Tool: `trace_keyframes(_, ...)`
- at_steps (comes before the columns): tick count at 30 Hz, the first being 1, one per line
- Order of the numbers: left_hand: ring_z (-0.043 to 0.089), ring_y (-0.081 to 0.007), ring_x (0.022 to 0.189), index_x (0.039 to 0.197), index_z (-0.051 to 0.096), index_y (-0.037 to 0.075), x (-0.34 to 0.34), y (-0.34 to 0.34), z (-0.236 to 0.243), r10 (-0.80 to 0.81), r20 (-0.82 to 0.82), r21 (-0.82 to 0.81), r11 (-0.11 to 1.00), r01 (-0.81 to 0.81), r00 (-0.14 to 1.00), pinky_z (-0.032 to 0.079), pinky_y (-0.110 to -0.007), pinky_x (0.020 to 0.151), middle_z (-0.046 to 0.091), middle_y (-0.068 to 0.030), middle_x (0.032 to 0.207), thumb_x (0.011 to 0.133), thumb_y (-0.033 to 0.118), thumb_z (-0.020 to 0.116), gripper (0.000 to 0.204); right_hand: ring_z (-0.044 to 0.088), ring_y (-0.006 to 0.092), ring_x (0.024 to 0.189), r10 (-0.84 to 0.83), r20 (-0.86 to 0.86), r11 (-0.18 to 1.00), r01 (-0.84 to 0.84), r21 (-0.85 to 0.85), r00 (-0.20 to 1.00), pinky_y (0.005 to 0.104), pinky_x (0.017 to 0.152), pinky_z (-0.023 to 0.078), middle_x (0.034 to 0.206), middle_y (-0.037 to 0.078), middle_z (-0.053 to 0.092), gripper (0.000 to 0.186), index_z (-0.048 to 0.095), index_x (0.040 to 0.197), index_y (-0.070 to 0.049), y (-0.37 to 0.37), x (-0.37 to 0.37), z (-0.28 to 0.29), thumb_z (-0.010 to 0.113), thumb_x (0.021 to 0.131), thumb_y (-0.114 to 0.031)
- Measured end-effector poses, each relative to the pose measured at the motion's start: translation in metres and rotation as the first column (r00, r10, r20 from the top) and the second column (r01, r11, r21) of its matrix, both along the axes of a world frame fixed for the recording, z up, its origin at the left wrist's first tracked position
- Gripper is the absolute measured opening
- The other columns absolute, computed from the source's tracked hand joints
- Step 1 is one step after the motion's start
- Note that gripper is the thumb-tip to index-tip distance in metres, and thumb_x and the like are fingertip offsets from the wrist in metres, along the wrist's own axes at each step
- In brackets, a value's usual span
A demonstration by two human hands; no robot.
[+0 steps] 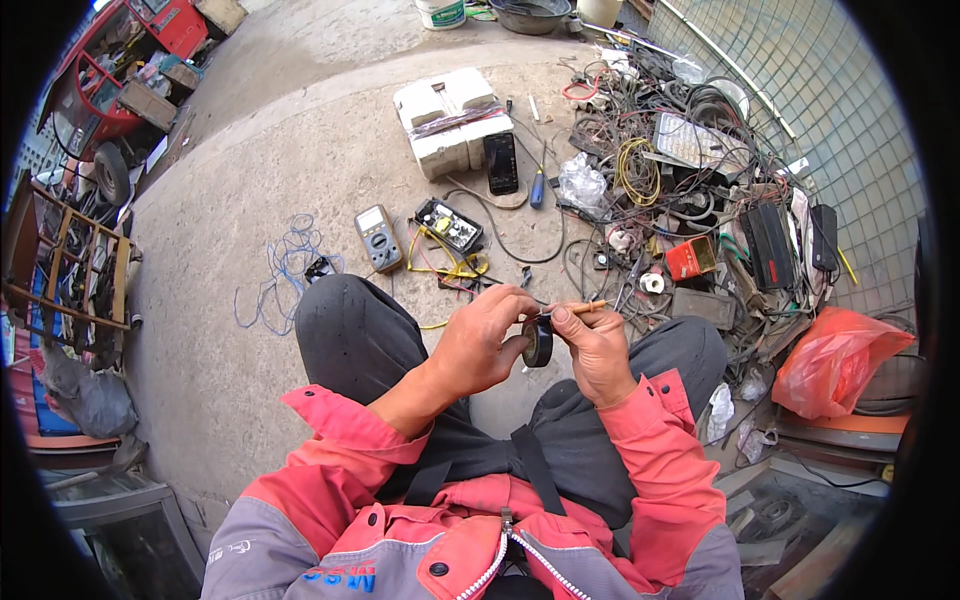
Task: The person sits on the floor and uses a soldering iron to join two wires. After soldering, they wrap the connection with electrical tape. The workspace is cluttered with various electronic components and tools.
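My left hand (480,342) grips a roll of black tape (537,345) between fingers and thumb, just above my lap. My right hand (596,362) is beside it, pinching a thin tan rod (590,306) near the roll, where a dark wire or tape end runs between my fingers; the exact join is too small to make out. Just beyond my hands on the concrete lie an opened black device (448,225) with yellow wires (458,268), a multimeter (376,238) and loose blue wire (290,255).
A foam block (440,120) with a black phone (501,164) stands ahead, near a blue screwdriver (537,190). Tangled cables and parts (690,190) pile against a wire mesh (830,120), with a red bag (835,365). A red vehicle (170,30) and wooden frame (80,260) sit at left.
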State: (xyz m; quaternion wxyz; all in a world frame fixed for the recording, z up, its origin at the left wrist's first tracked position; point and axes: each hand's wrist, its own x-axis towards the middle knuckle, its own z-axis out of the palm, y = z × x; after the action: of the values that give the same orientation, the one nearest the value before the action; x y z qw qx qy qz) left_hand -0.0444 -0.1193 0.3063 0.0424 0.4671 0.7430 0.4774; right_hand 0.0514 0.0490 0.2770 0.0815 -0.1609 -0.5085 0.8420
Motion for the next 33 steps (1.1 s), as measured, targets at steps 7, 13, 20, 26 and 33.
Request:
trace_keyframes(7,0.062,-0.0322,0.088,0.101,0.062,0.004,0.003,0.003,-0.003,0.006,-0.261,0.026,1.000,0.001,0.965,0.052,-0.038,0.071,0.061,-0.0117,0.101,0.064,-0.002,0.075,0.039,0.065,0.0132,0.086,0.011,-0.013,1.000,-0.011,-0.015,1.000,0.0271,0.083,0.051,0.096,0.008,0.070,0.019,0.071,0.101,0.006,0.000,0.000,0.000,0.069,0.093,-0.011)
trace_keyframes(13,0.061,-0.0329,0.090,0.101,0.061,0.002,0.003,0.004,-0.001,0.004,-0.132,0.097,0.995,0.009,0.991,0.051,-0.038,0.075,0.061,-0.0141,0.101,0.066,-0.013,0.063,0.038,0.066,0.0156,0.088,0.010,-0.004,0.999,-0.010,-0.045,1.000,0.0303,0.085,0.053,0.097,0.009,0.070,0.020,0.070,0.103,0.006,0.000,0.001,-0.002,0.069,0.093,-0.012)
trace_keyframes(20,0.061,-0.0272,0.093,0.104,0.060,0.000,0.003,0.003,-0.010,-0.026,0.152,0.209,0.978,-0.006,0.988,0.050,-0.035,0.081,0.061,-0.0123,0.100,0.072,-0.014,0.059,0.035,0.067,0.0155,0.087,-0.007,0.002,1.000,0.007,-0.021,1.000,0.0292,0.084,0.054,0.098,0.009,0.071,0.021,0.070,0.102,0.005,0.002,0.002,-0.006,0.070,0.092,-0.013)
trace_keyframes(26,0.060,-0.0105,0.080,0.103,0.058,0.000,0.007,0.005,-0.012,-0.027,0.718,0.267,0.933,-0.240,0.695,0.050,-0.025,0.073,0.062,-0.0023,0.088,0.092,-0.002,0.057,0.012,0.067,0.0152,0.082,0.004,-0.027,0.999,-0.003,0.047,1.000,0.0295,0.080,0.056,0.095,0.010,0.072,0.021,0.071,0.103,0.005,0.002,0.000,-0.003,0.072,0.090,-0.013)
trace_keyframes(33,0.061,-0.0108,0.063,0.093,0.059,0.003,-0.006,0.004,-0.024,-0.068,0.851,0.253,0.922,-0.294,0.520,0.048,-0.025,0.053,0.064,-0.0046,0.077,0.093,0.005,0.061,0.003,0.068,0.0159,0.081,0.028,-0.039,0.999,-0.027,0.037,0.999,0.0301,0.079,0.057,0.095,0.011,0.072,0.021,0.071,0.104,0.005,-0.003,0.001,0.003,0.072,0.090,-0.011)
